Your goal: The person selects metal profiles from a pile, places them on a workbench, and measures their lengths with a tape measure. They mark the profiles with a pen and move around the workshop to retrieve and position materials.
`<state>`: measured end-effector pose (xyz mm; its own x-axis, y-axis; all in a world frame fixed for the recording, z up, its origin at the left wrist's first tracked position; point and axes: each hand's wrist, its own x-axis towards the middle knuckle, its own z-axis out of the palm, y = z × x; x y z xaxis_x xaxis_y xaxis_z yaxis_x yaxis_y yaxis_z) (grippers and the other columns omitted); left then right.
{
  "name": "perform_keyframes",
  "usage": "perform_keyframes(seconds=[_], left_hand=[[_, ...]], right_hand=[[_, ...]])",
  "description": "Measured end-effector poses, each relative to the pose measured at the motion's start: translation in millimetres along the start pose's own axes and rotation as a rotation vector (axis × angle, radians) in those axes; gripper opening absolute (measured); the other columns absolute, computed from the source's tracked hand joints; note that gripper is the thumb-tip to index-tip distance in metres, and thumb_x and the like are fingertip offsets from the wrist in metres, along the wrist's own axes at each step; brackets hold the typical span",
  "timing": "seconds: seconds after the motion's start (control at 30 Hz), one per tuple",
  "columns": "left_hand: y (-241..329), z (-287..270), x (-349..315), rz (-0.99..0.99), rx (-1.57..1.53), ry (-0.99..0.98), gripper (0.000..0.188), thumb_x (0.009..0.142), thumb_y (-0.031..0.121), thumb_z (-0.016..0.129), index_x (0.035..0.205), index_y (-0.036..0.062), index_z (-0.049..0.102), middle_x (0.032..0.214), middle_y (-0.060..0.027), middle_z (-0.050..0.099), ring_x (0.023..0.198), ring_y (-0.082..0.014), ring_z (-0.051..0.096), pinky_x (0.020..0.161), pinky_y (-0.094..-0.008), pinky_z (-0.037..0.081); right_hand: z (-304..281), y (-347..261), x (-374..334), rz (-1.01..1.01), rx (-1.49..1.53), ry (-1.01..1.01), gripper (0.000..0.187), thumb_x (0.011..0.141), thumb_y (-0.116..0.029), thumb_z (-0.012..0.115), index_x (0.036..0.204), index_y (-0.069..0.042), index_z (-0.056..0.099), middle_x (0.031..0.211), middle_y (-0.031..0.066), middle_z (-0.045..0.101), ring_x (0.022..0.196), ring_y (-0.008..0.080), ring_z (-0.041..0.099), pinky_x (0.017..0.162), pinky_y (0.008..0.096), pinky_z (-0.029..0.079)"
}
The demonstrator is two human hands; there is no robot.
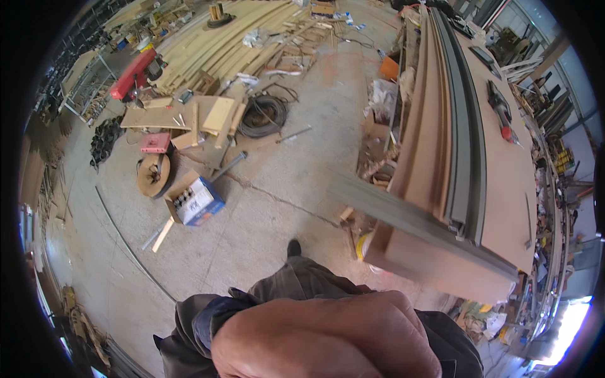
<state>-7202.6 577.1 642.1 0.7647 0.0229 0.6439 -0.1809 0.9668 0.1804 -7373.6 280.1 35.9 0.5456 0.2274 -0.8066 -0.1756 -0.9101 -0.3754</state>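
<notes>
Across the lower edge a bare bent arm [315, 334] lies in front of my body, with a dark rolled sleeve at its left side. No fingers show; both hands are out of sight, and I cannot tell what they hold. Ahead to the right, a long grey-brown moulding [409, 220] crosses the near end of the workbench, its left end jutting over the floor and smeared by motion. Long brown and dark grey profiles [435, 126] lie lengthwise on the bench. A black tool with a red tip [501, 113] rests on the pale bench top [498, 208].
On the floor to the left stand a blue-and-white box [198, 201] of cans, a wooden cable reel [154, 175] and a red case [155, 143]. Coiled black cable [261, 116] lies beyond, near stacked planks [220, 44] and a red machine [133, 74]. A thin strip [129, 242] crosses the concrete.
</notes>
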Motion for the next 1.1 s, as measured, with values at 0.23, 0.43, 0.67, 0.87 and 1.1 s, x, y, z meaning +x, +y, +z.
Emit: perform_keyframes(seconds=[0.23, 0.43, 0.67, 0.87, 1.1], left_hand=[[2.4, -82.0, 81.6, 0.034, -0.105, -0.307, 0.035, 0.1, 0.027, 0.064, 0.1, -0.0073, 0.069, 0.091, -0.0113, 0.071, 0.07, -0.0126, 0.058, 0.062, -0.0277, 0.046], [28.5, -137.4, 141.0, -0.363, -0.563, -0.225, 0.031, 0.093, 0.017, 0.072, 0.1, -0.0125, 0.065, 0.083, -0.0128, 0.066, 0.056, -0.012, 0.051, 0.042, -0.0246, 0.034], [58.4, -194.2, 207.1, -0.445, -0.926, -0.03, 0.021, 0.091, 0.001, 0.068, 0.099, -0.0156, 0.059, 0.064, -0.013, 0.062, 0.039, -0.0132, 0.053, 0.031, -0.027, 0.032], [86.9, -252.1, 253.2, -0.611, -1.115, -0.088, 0.026, 0.096, 0.006, 0.064, 0.105, -0.0182, 0.058, 0.065, -0.014, 0.062, 0.041, -0.0139, 0.054, 0.032, -0.0262, 0.034], [105.8, -355.3, 292.4, -0.686, -0.051, -0.629, 0.033, 0.099, 0.026, 0.064, 0.099, -0.0065, 0.066, 0.089, -0.0129, 0.07, 0.076, -0.0268, 0.066, 0.065, -0.0347, 0.053]], right_hand=[[-65.5, -71.6, 66.7, 0.058, 0.38, 0.216, 0.038, 0.094, -0.041, 0.05, 0.109, -0.013, 0.071, 0.107, 0.0149, 0.071, 0.103, 0.0332, 0.067, 0.089, 0.0453, 0.053], [-70.8, -113.1, 89.3, 0.185, 0.512, 0.263, 0.04, 0.094, -0.042, 0.05, 0.111, -0.012, 0.07, 0.109, 0.0152, 0.071, 0.104, 0.0333, 0.067, 0.09, 0.0454, 0.053], [-42.7, -178.3, 98.3, 0.343, 0.621, 0.265, 0.041, 0.094, -0.043, 0.051, 0.113, -0.012, 0.07, 0.111, 0.0156, 0.071, 0.106, 0.0334, 0.067, 0.09, 0.0455, 0.053], [-48.5, -236.7, 115.5, 0.407, 0.695, 0.282, 0.043, 0.094, -0.044, 0.051, 0.115, -0.012, 0.07, 0.113, 0.0159, 0.07, 0.107, 0.0335, 0.067, 0.091, 0.0455, 0.052], [-48.9, -271.9, 133.2, 0.416, 0.727, 0.265, 0.045, 0.094, -0.045, 0.051, 0.117, -0.012, 0.069, 0.116, 0.0163, 0.07, 0.109, 0.0336, 0.066, 0.092, 0.0456, 0.052]])
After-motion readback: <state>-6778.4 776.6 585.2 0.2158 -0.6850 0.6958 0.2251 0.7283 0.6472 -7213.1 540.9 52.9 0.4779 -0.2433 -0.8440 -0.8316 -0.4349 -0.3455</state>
